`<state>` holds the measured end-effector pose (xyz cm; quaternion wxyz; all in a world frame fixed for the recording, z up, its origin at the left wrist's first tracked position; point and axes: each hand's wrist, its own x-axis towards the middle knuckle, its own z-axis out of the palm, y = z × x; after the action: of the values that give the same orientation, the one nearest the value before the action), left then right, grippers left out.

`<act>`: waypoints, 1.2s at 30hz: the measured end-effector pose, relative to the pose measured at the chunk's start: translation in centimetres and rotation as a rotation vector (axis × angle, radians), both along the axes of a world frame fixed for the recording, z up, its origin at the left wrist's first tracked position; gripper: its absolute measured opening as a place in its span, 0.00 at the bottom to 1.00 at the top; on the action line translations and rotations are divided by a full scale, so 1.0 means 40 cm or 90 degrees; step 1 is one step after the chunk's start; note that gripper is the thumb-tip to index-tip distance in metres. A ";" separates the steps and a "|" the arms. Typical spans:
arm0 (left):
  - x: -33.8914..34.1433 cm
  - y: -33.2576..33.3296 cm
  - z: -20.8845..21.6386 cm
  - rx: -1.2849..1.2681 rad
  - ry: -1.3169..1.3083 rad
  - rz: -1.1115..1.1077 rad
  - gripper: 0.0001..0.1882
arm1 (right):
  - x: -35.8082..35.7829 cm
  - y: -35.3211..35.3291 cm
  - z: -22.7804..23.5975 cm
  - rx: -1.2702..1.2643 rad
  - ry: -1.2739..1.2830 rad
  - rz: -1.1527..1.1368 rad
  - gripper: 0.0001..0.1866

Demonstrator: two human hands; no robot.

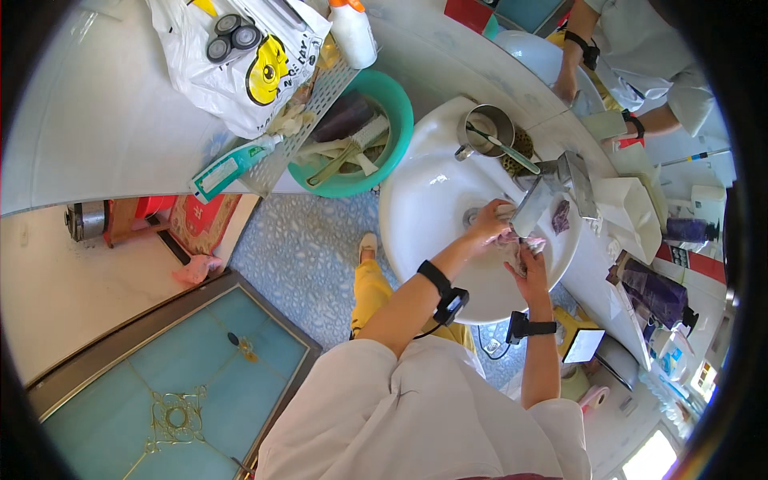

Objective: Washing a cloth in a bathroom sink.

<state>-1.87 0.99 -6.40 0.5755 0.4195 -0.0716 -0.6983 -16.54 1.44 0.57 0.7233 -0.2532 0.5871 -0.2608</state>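
Note:
Over the white washbasin point(412, 200), my two hands hold a wet, pinkish-white cloth point(512, 234) between them, just under the metal tap point(538, 204). My left hand point(486, 224) closes on the cloth's far left part, close to the drain. Nearer to me, my right hand point(530, 274) grips its lower right part, with the fingers curled and partly hidden. Bunched folds hide much of the cloth's shape. Both wrists carry black straps with small devices.
A metal mug point(480, 120) with a toothbrush point(508, 150) stands behind the basin. On its right rim lies a crumpled dark purple piece point(561, 217). To the left are a green tub point(406, 120), a perforated shelf point(276, 166), a toothpaste tube point(234, 170) and a spray bottle point(353, 36).

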 end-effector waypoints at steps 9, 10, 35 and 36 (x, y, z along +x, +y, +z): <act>0.180 0.020 0.000 0.113 0.155 0.090 0.18 | 0.162 -0.111 -0.116 -0.044 -0.314 -0.085 0.11; 0.198 0.009 -0.002 0.081 0.097 0.139 0.19 | 0.199 -0.121 -0.122 -0.040 -0.315 -0.079 0.11; 0.254 0.161 0.017 0.126 -0.897 -0.185 0.18 | 0.378 -0.023 -0.272 -0.573 0.290 0.501 0.17; 0.246 0.168 0.005 0.134 -0.863 -0.242 0.18 | 0.346 -0.012 -0.290 -0.465 0.299 0.507 0.20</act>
<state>7.97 7.71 -6.19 0.2293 0.7950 -0.4181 -0.3749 -2.71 0.95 -11.04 0.4822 -0.7379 0.4632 -0.0916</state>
